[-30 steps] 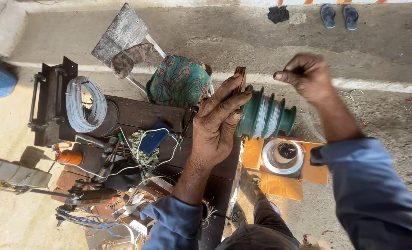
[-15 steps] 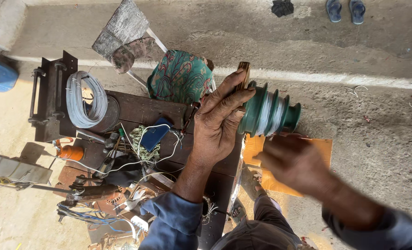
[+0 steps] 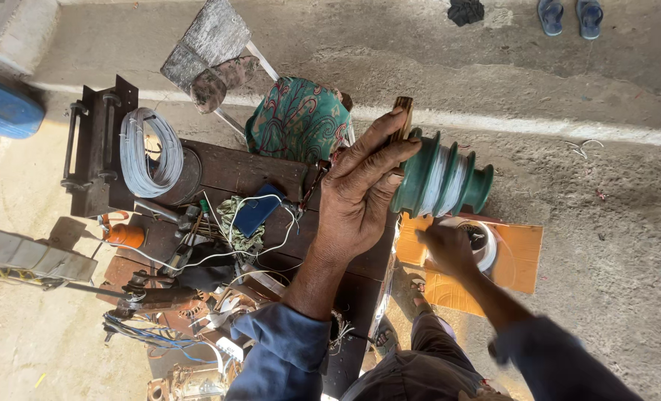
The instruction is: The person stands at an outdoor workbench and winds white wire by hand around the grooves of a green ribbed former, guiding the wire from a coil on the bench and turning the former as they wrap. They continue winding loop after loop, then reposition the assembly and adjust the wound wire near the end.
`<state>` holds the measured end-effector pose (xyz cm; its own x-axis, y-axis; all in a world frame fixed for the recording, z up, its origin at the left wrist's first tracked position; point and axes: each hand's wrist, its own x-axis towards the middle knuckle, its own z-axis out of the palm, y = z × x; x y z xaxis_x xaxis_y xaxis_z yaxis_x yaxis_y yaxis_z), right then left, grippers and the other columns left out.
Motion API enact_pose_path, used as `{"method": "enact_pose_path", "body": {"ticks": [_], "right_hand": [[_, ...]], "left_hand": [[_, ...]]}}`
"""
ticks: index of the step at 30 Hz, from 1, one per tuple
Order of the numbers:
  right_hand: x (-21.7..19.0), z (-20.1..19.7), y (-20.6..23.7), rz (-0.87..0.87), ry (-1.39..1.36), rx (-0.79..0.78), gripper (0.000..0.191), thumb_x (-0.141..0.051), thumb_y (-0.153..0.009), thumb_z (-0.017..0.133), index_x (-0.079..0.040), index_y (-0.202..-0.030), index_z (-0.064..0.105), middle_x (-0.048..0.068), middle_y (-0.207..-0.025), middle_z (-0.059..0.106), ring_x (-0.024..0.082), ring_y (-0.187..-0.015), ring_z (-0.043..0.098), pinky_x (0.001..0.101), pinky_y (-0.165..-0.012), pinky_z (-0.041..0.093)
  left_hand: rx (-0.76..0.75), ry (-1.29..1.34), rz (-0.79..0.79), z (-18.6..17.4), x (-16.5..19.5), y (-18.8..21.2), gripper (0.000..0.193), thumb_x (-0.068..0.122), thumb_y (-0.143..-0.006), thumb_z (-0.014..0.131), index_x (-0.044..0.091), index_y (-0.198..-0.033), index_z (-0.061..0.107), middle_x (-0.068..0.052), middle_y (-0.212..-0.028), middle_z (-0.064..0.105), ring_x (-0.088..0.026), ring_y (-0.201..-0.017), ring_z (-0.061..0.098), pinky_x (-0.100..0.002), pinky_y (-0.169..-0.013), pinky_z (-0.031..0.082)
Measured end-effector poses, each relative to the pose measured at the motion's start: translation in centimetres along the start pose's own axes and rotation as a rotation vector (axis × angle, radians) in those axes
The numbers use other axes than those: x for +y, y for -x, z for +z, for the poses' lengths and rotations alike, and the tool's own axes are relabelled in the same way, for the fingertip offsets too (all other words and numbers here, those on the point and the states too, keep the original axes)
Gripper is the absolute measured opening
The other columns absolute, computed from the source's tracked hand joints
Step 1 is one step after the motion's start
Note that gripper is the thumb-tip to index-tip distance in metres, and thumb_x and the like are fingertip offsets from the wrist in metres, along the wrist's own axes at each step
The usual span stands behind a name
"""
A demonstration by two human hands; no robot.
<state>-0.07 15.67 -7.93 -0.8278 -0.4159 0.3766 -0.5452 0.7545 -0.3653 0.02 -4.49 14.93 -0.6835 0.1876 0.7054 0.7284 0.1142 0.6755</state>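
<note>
Right hand (image 3: 446,249) now lower, at white spool (image 3: 473,241)

A coil of pale wire (image 3: 148,152) lies on a dark wooden workbench (image 3: 230,172), beside a black metal frame (image 3: 96,145) at its far end. A blue phone (image 3: 256,212) rests among tangled white and green cords near the bench's middle, with an orange bulb-shaped piece (image 3: 126,235) nearby. A patterned green cloth (image 3: 297,119) sits beyond the bench, next to a grey tilted board (image 3: 204,48). A blue container (image 3: 4,108) stands at the left edge, and a pair of blue sandals (image 3: 568,16) lies on the concrete floor (image 3: 605,193).
</note>
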Motion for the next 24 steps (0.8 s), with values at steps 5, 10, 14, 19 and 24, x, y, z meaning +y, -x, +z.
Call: {"method": "enact_pose_path", "body": {"ticks": [5, 10, 14, 19, 24], "right_hand": [[-5.7, -11.9, -0.4, -0.248, -0.039, -0.094, 0.020, -0.014, -0.088, 0.077, -0.011, -0.073, 0.065, 0.002, -0.066, 0.061, 0.014, -0.059, 0.058, 0.0319, -0.055, 0.051], [2.4, -20.7, -11.2, -0.364, -0.222, 0.259, 0.016, -0.005, -0.110, 0.072, -0.006, -0.094, 0.070, 0.005, -0.088, 0.068, 0.008, -0.076, 0.067, 0.0201, -0.059, 0.052], [9.4, -11.6, -14.5, 0.016, -0.630, 0.264, 0.021, -0.011, -0.100, 0.079, -0.003, -0.084, 0.067, 0.008, -0.073, 0.064, 0.014, -0.057, 0.060, 0.0273, -0.051, 0.048], [4.9, 0.8, -4.0, 0.443, -0.679, 0.064, 0.018, -0.012, -0.090, 0.075, -0.008, -0.106, 0.069, 0.007, -0.090, 0.070, 0.018, -0.076, 0.068, 0.0338, -0.062, 0.054], [-5.2, -5.0, 1.6, 0.043, -0.324, -0.011, 0.023, -0.025, -0.089, 0.076, -0.009, -0.075, 0.067, 0.003, -0.065, 0.064, 0.015, -0.051, 0.061, 0.0339, -0.048, 0.049]], "left_hand": [[0.004, 0.019, 0.005, -0.1, 0.0, 0.1, 0.027, 0.018, -0.113, 0.062, 0.011, -0.138, 0.068, -0.009, -0.152, 0.056, -0.022, -0.146, 0.055, -0.033, -0.122, 0.050], [0.004, -0.020, 0.033, 0.0, 0.0, 0.0, 0.027, 0.019, -0.114, 0.061, 0.011, -0.139, 0.068, -0.009, -0.152, 0.057, -0.023, -0.148, 0.053, -0.035, -0.125, 0.046], [-0.002, -0.032, 0.011, -0.1, 0.2, 0.1, 0.024, 0.019, -0.114, 0.060, 0.010, -0.135, 0.068, -0.010, -0.153, 0.056, -0.024, -0.149, 0.051, -0.036, -0.125, 0.046], [-0.029, -0.014, -0.001, -0.3, 0.1, 0.1, 0.026, 0.018, -0.114, 0.061, 0.011, -0.138, 0.068, -0.009, -0.153, 0.055, -0.023, -0.148, 0.053, -0.034, -0.123, 0.048], [-0.008, 0.045, -0.004, -0.1, -0.3, 0.1, 0.026, 0.019, -0.114, 0.062, 0.012, -0.137, 0.069, -0.009, -0.153, 0.055, -0.023, -0.146, 0.055, -0.034, -0.123, 0.051]]}}
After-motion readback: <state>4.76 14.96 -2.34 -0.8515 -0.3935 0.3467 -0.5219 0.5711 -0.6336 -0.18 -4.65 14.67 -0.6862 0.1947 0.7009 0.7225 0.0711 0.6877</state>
